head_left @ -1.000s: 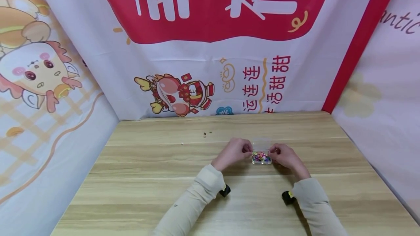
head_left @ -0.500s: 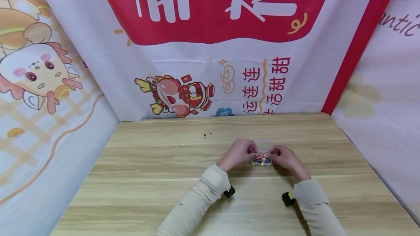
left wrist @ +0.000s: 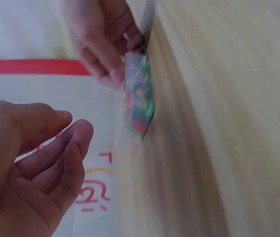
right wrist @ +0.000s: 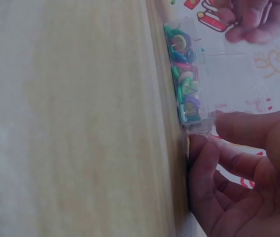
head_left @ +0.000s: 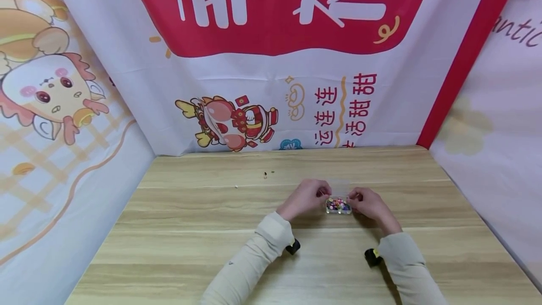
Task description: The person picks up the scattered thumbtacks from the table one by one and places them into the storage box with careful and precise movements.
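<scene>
A small clear plastic box (head_left: 338,211) full of colourful thumbtacks (right wrist: 187,79) sits on the wooden table, its transparent lid (right wrist: 233,79) raised at the far side. At the box's right end, my right hand (head_left: 367,201) pinches the corner between thumb and fingers, as the right wrist view shows up close. My left hand (head_left: 306,196) hovers just left of the box, apart from it in both wrist views. Its fingers (left wrist: 76,143) are loosely bent towards the thumb, and nothing shows between them. The box looks blurred in the left wrist view.
Farther back on the table (head_left: 190,220) lie a tiny dark-and-reddish item (head_left: 265,175), a dark speck (head_left: 273,172) and a small white bit (head_left: 236,186). A printed cloth (head_left: 254,74) hangs along the table's back edge.
My left hand moved right to the box's left part half a second ago, and now has drawn back left. My right hand and the box stay in place.
</scene>
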`<state>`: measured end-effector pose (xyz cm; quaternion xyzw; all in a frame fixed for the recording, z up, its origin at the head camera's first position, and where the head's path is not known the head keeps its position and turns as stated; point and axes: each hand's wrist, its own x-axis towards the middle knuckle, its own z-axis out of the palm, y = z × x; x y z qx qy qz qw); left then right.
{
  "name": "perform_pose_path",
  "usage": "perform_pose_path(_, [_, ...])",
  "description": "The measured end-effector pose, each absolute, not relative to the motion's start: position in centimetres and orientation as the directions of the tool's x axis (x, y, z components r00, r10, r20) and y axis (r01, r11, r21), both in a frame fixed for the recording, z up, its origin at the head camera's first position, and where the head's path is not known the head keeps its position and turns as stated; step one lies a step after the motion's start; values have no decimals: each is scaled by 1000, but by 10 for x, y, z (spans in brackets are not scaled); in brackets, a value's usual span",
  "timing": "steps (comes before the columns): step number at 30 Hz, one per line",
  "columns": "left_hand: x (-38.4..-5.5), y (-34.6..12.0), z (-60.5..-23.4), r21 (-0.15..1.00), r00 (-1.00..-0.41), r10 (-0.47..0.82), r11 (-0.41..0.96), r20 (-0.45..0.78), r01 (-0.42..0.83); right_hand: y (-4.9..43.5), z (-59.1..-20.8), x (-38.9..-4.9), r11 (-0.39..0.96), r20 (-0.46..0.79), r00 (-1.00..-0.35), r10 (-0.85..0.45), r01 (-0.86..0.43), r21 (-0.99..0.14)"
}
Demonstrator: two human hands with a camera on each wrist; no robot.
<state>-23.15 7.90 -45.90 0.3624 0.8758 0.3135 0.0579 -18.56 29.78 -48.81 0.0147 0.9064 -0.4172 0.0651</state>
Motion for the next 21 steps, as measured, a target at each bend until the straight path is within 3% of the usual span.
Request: perform_pose_path(21, [-252, -27, -452, 595, -878, 457, 669, 141, 444, 299, -488, -184, 654, -127, -991, -38, 71, -753])
